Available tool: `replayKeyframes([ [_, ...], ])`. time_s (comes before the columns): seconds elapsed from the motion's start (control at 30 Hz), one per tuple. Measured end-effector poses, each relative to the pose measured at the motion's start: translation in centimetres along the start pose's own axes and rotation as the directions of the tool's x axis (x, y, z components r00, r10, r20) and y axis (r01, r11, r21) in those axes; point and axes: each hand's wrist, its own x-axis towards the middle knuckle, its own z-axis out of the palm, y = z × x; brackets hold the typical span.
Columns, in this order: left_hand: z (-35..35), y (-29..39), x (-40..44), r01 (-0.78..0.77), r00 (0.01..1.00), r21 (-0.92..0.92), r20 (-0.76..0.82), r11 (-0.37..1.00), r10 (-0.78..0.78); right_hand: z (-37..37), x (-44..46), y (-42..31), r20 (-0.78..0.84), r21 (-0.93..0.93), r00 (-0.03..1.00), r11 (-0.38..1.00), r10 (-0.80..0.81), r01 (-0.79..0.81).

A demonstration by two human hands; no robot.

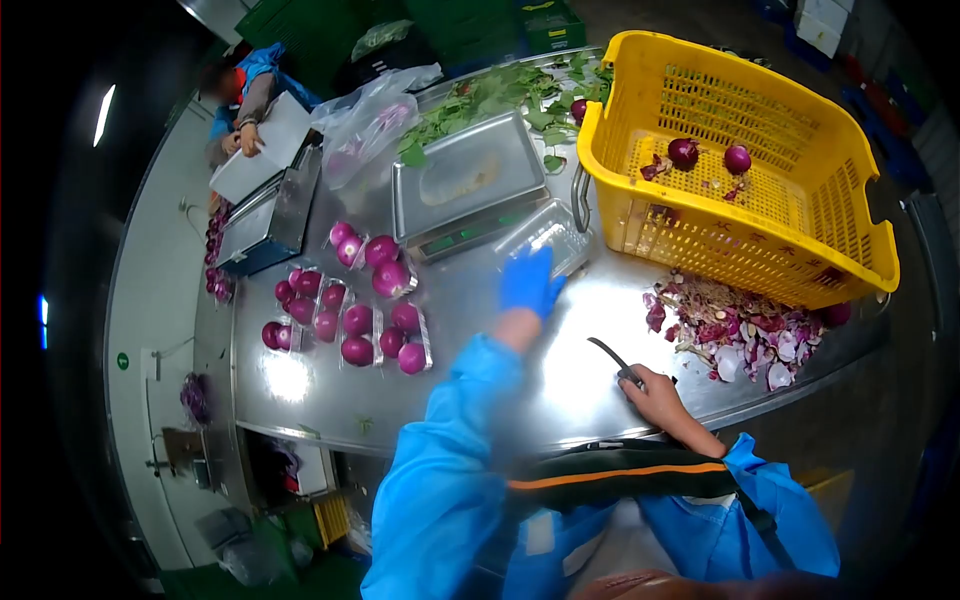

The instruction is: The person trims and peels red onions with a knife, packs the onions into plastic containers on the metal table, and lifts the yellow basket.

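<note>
My left hand [530,280], in a blue glove and blurred, reaches over the steel table beside clear plastic trays [552,235]; whether its fingers hold one cannot be made out. Bare, my right hand [655,395] is closed around a small curved knife [612,356] near the table's front edge. Packs of peeled red onions [372,335] stand on the left part of the table. Behind my left hand is a scale with a metal pan [470,175]. Two onions [684,153] and some skins lie inside the yellow basket [640,215].
Onion peelings [740,335] are heaped below the basket at the right. Green leaves [490,100] and a plastic bag [365,125] lie at the back. A co-worker [250,100] holds a white box [262,150] beside a metal container [270,225] at the upper left.
</note>
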Motion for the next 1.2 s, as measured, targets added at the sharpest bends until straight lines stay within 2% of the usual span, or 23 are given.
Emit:
replayKeyframes([
  [0.03, 0.7, -0.2, 0.8, 0.018, 0.988, 0.032, 0.151, 0.999, -0.023, 0.3, -0.2, -0.5, -0.038, -0.017, 0.999, 1.0, -0.002, 0.001],
  [0.1, 2.6, -0.9, 1.8, 0.039, 0.896, 0.104, 0.436, 0.994, -0.081, 0.9, -0.6, -0.5, -0.098, -0.051, 0.995, 0.999, 0.0, -0.005],
  [0.13, 2.9, -1.5, 1.7, -0.021, 0.922, 0.122, 0.387, 0.992, -0.028, 1.1, -0.9, -0.1, -0.124, -0.065, 0.992, 0.998, 0.002, -0.01],
  [0.23, 1.4, -1.4, 2.4, 0.038, 0.888, 0.127, 0.451, 0.991, -0.092, 1.7, -1.8, 1.0, -0.175, -0.092, 0.983, 0.994, 0.05, -0.067],
  [0.3, 0.8, -1.6, 2.3, 0.018, 0.933, 0.099, 0.357, 0.995, -0.053, 2.2, -2.3, 1.6, -0.196, -0.056, 0.977, 0.993, 0.088, -0.101],
  [0.33, 0.4, -1.6, 2.2, 0.008, 0.95, 0.083, 0.31, 0.997, -0.034, 2.4, -2.6, 1.6, -0.203, -0.042, 0.975, 0.994, 0.089, -0.099],
  [0.43, -2.1, -1.3, 2.4, -0.029, 0.926, 0.048, 0.377, 0.998, 0.009, 2.9, -3.2, 1.6, -0.23, -0.011, 0.971, 0.997, 0.067, -0.072],
  [0.57, -4.0, -1.6, 2.1, -0.149, 0.955, 0.097, 0.271, 0.984, 0.118, 2.5, -3.6, 1.6, -0.216, -0.015, 0.975, 0.998, 0.054, -0.058],
  [0.7, -5.7, 0.5, -3.0, -0.183, 0.97, 0.056, 0.173, 0.982, 0.171, 0.3, -2.4, 3.2, -0.298, 0.062, 0.954, 0.998, 0.039, -0.022],
  [0.77, -6.5, 3.3, -7.1, -0.318, 0.945, 0.068, 0.1, 0.946, 0.31, -0.8, -1.2, 4.8, -0.33, 0.123, 0.944, 0.991, 0.0, 0.043],
  [0.8, -6.1, 4.7, -8.4, -0.241, 0.931, 0.141, 0.315, 0.96, 0.187, -1.4, -0.5, 5.7, -0.334, 0.139, 0.943, 0.988, -0.014, 0.063],
  [0.83, -5.7, 6.1, -9.4, -0.178, 0.862, 0.228, 0.506, 0.957, 0.04, -2.3, -0.2, 6.0, -0.337, 0.155, 0.941, 0.985, -0.024, 0.081],
  [0.93, -4.9, 9.9, -11.1, -0.134, 0.9, -0.054, 0.411, 0.99, 0.144, -5.7, 0.2, 5.5, -0.235, 0.26, 0.972, 0.962, -0.017, 0.08],
  [0.97, -5.2, 11.1, -10.5, -0.133, 0.886, -0.12, 0.43, 0.984, 0.172, -6.9, 0.3, 5.3, -0.208, 0.307, 0.978, 0.948, -0.018, 0.083],
  [1.07, -9.1, 14.5, -6.0, -0.159, 0.839, -0.271, 0.47, 0.949, 0.274, -8.8, 0.7, 7.0, -0.246, 0.236, 0.966, 0.962, -0.079, 0.138],
  [1.1, -9.7, 14.4, -4.0, -0.305, 0.874, -0.302, 0.287, 0.903, 0.391, -9.2, 0.9, 7.8, -0.262, 0.215, 0.958, 0.961, -0.113, 0.172],
  [1.13, -10.2, 14.3, -1.8, -0.448, 0.864, -0.303, 0.094, 0.841, 0.494, -10.0, 0.8, 8.0, -0.198, 0.247, 0.979, 0.964, -0.045, 0.094],
  [1.2, -13.2, 17.0, 4.9, -0.574, 0.817, -0.259, -0.113, 0.777, 0.566, -11.1, 0.4, 8.6, -0.196, 0.259, 0.977, 0.956, -0.089, 0.139],
])
